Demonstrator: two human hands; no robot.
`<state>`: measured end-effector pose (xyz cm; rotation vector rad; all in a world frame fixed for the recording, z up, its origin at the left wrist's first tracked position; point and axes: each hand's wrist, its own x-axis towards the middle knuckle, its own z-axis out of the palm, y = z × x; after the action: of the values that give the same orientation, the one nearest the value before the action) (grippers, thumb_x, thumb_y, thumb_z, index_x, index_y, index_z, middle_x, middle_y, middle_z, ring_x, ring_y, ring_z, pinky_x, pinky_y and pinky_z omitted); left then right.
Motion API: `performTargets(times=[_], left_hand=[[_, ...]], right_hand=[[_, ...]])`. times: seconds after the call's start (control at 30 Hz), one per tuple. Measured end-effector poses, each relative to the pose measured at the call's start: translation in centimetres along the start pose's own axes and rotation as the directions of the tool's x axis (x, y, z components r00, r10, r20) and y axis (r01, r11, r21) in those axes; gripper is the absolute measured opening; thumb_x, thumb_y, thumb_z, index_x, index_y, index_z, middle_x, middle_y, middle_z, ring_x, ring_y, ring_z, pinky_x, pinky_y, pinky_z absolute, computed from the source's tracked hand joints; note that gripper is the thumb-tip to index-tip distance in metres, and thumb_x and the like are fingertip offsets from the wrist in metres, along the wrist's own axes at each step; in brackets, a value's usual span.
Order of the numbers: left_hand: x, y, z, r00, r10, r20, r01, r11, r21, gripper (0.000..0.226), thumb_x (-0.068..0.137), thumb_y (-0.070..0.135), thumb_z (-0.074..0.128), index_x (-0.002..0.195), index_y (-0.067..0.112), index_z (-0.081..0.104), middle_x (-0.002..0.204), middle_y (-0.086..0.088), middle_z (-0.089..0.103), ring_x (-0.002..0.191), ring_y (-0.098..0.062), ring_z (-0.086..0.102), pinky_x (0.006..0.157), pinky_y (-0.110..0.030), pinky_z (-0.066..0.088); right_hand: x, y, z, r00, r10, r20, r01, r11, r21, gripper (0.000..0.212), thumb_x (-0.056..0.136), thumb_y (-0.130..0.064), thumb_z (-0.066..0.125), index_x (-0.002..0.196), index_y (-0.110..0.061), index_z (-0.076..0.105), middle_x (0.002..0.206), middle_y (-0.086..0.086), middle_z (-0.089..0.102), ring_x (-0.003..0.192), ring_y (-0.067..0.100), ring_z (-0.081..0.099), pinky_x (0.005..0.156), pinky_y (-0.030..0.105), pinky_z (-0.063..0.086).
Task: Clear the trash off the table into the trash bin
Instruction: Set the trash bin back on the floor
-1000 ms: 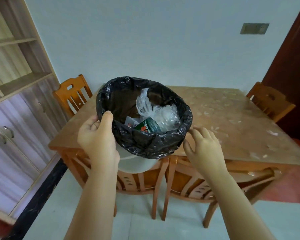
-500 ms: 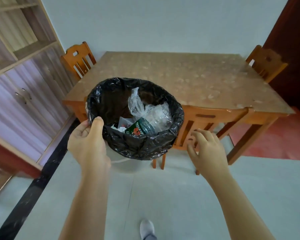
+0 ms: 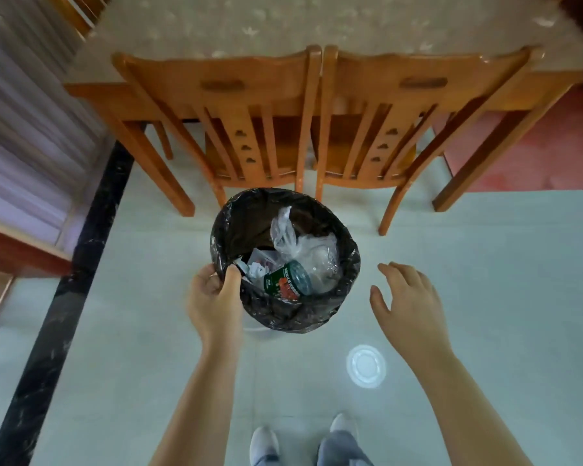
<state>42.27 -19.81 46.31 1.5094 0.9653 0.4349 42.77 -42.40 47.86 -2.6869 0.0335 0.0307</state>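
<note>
A trash bin [image 3: 246,220] lined with a black bag stands low over the pale floor in front of the chairs. Inside lie a clear plastic bag [image 3: 300,245], a green-labelled bottle [image 3: 286,282] and scraps of white paper [image 3: 254,269]. My left hand [image 3: 214,299] grips the bin's near-left rim, thumb inside the liner. My right hand [image 3: 406,304] hovers to the right of the bin, fingers spread, holding nothing. The wooden table [image 3: 283,25] with its patterned top lies beyond, at the top of the view.
Two wooden chairs [image 3: 243,105] [image 3: 414,105] are pushed in side by side at the table's near edge. A clear round plastic lid [image 3: 366,365] lies on the floor near my right forearm. My shoes [image 3: 265,443] show at the bottom. A cabinet and dark floor strip [image 3: 64,297] run along the left.
The bin has come down from table height to floor level, still held by my left hand. The view has tilted down; my right hand stays off the bin.
</note>
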Motion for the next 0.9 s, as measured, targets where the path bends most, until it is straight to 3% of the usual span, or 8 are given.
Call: performTargets(times=[0.1,0.17,0.37,0.53,0.9], left_hand=[[1.7,-6.8,-0.3,0.992,0.059,0.107,-0.086,0.96,0.265,0.02,0.078,0.028,0.058,0.095,0.018,0.061,0.065,0.01,0.055,0.062,-0.01,0.053,0.057,-0.027,0.04],[3.2,-11.4,-0.4,0.987,0.048,0.156,-0.106,0.918,0.382,0.026,0.08,0.027,0.057,0.101,0.011,0.06,0.065,0.01,0.053,0.06,-0.005,0.05,0.053,-0.022,0.036],[7.3,-25.1,-0.5,0.956,-0.162,0.243,-0.002,0.828,0.561,0.035,0.082,0.03,0.057,0.108,0.007,0.058,0.085,-0.01,0.066,0.077,-0.028,0.064,0.072,-0.039,0.049],[9.6,-35.6,0.6,0.923,-0.292,0.25,0.088,0.795,0.601,0.034,0.08,0.023,0.062,0.11,0.007,0.056,0.087,-0.016,0.068,0.077,-0.036,0.065,0.075,-0.05,0.053],[13.9,-50.4,1.7,0.9,-0.407,0.154,0.288,0.822,0.491,0.016,0.083,0.011,0.061,0.089,0.021,0.05,0.067,-0.002,0.061,0.059,-0.025,0.064,0.07,-0.044,0.056]], right_hand=[[-1.6,1.1,6.0,0.999,0.033,0.039,-0.032,0.999,-0.011,0.036,0.082,-0.014,0.058,0.116,-0.003,0.054,0.118,0.02,0.059,0.111,0.039,0.051,0.097,0.05,0.04],[-2.3,1.9,10.2,0.995,0.054,0.08,-0.053,0.999,-0.014,0.036,0.083,-0.014,0.057,0.117,-0.003,0.053,0.118,0.02,0.059,0.111,0.039,0.051,0.097,0.049,0.04],[-3.3,5.5,22.1,0.971,0.106,0.214,-0.101,0.994,-0.032,0.036,0.088,-0.019,0.049,0.122,-0.007,0.048,0.124,0.014,0.055,0.114,0.033,0.047,0.099,0.042,0.035],[-3.8,9.2,30.5,0.955,0.105,0.277,-0.094,0.994,-0.052,0.036,0.088,-0.02,0.048,0.122,-0.009,0.047,0.124,0.012,0.054,0.113,0.032,0.047,0.097,0.04,0.036],[-3.6,14.8,44.4,0.904,0.177,0.389,-0.141,0.983,-0.118,0.04,0.086,-0.018,0.051,0.124,-0.011,0.044,0.124,0.013,0.052,0.112,0.034,0.047,0.093,0.042,0.038]])
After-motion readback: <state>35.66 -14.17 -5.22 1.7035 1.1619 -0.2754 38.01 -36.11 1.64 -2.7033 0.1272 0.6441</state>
